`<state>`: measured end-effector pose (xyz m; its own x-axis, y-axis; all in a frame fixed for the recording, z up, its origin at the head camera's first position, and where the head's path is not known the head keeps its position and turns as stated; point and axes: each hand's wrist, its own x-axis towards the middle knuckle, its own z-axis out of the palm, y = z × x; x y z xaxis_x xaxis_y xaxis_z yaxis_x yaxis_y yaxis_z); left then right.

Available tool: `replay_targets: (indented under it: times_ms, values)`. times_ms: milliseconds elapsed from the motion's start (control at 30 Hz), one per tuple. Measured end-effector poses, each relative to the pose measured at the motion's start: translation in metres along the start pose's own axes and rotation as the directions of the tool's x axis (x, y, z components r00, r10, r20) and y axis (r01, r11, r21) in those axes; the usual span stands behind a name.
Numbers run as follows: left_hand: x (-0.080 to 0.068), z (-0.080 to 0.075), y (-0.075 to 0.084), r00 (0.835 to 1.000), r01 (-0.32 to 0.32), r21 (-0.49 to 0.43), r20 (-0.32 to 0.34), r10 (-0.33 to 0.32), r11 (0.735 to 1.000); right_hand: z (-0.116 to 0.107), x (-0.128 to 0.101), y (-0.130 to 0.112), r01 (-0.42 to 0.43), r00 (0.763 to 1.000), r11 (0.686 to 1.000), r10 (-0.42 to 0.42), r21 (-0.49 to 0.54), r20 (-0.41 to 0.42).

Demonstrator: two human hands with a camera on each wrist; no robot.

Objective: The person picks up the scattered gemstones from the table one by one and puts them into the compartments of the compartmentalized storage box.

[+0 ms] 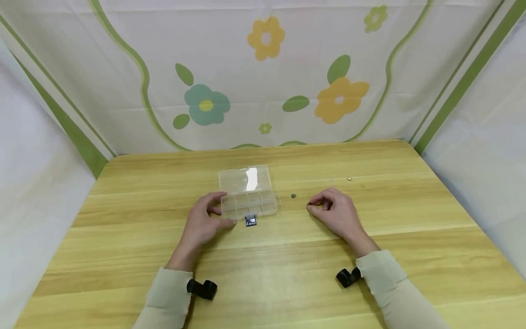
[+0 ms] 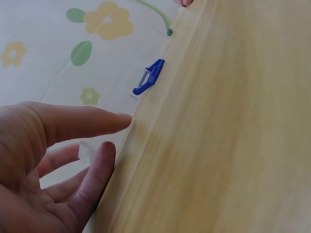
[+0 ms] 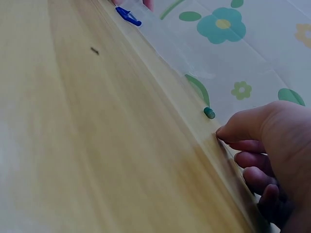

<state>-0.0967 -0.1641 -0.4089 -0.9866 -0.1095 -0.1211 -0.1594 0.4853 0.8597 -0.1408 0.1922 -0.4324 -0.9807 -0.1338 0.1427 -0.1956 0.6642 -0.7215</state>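
Observation:
A clear plastic compartment box (image 1: 248,204) lies on the table with its lid (image 1: 235,182) swung back and a blue latch (image 1: 250,221) at its front. My left hand (image 1: 204,218) holds the left end of the box, thumb at the front edge and fingers curled behind. To the right of the box, my right hand (image 1: 336,214) is low over the table, pinching a tiny dark piece (image 1: 309,204) between thumb and index finger; its kind cannot be made out. A small green stone-like piece (image 3: 209,113) lies just beyond those fingertips, between hand and box.
Beyond my right hand lie a small brownish piece (image 1: 349,179), a clear one (image 1: 331,180) and a pale yellowish one (image 1: 362,186). A dark speck (image 3: 95,50) is on the wooden table (image 1: 263,283). A flowered cloth (image 1: 263,91) hangs along the back edge.

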Motion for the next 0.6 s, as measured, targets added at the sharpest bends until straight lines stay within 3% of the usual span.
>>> replay_targets:
  times_ms: [433, 600]
  values:
    - [0.001, 0.001, 0.004, 1.0, -0.023, -0.013, 0.0, 0.023, 1.0, 0.001, -0.001, -0.008, 0.067, 0.997, 0.997, -0.065, 0.031, -0.048]
    - [-0.002, -0.001, 0.003, 1.0, -0.013, -0.003, 0.0, 0.013, 1.0, 0.009, 0.001, -0.016, 0.119, 0.993, 0.991, -0.118, 0.057, -0.015]
